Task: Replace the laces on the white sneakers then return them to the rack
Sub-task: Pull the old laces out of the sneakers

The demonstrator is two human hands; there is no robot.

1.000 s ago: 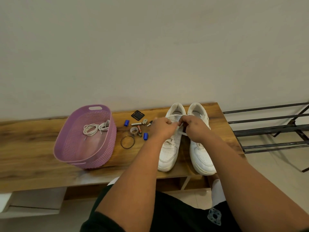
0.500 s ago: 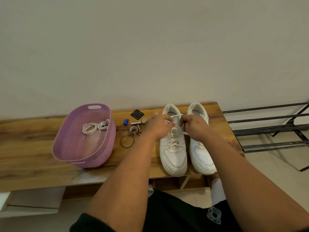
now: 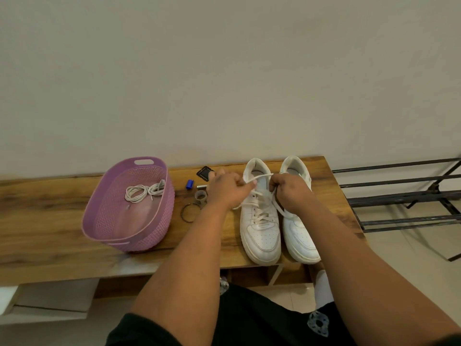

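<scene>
Purple basket (image 3: 99,221) holding coiled, seemingly white laces (image 3: 144,191), wooden bench (image 3: 50,221)

Soft, even indoor light, wide-angle view

No glare or hard shadows; the wall (image 3: 224,71) dims slightly toward the top corners. The bench (image 3: 50,221) edge bows with lens distortion, the forearms loom large at the bottom, and fine detail looks a little soft, most of all near the edges.

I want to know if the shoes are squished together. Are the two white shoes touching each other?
Cannot tell. In the head view the left sneaker and right sneaker sit side by side, but only a dark shadow line shows between them.
</scene>
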